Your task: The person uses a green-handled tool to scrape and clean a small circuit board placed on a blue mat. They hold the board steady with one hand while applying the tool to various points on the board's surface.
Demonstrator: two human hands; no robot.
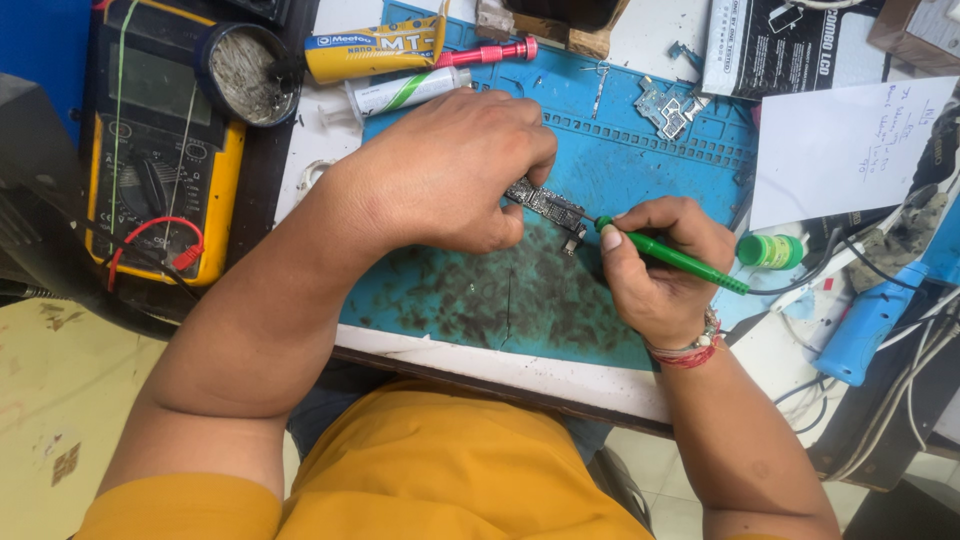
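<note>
My left hand [445,170] is closed over one end of a small dark circuit board [550,205], pinning it on a blue work mat [640,160]. My right hand [655,265] grips a green pen-shaped soldering iron [680,262] like a pencil, its tip touching the board's right end. A cable runs from the iron's rear to the right. Most of the board is hidden under my left fingers.
A yellow multimeter [160,140] with red leads lies at the left, a round tin [243,75] beside it. A yellow tube [375,48], a white tube [410,92] and a pink screwdriver [490,52] lie behind. Another board piece [672,108], paper [850,150], a green bottle [770,250] and a blue tool [870,320] sit right.
</note>
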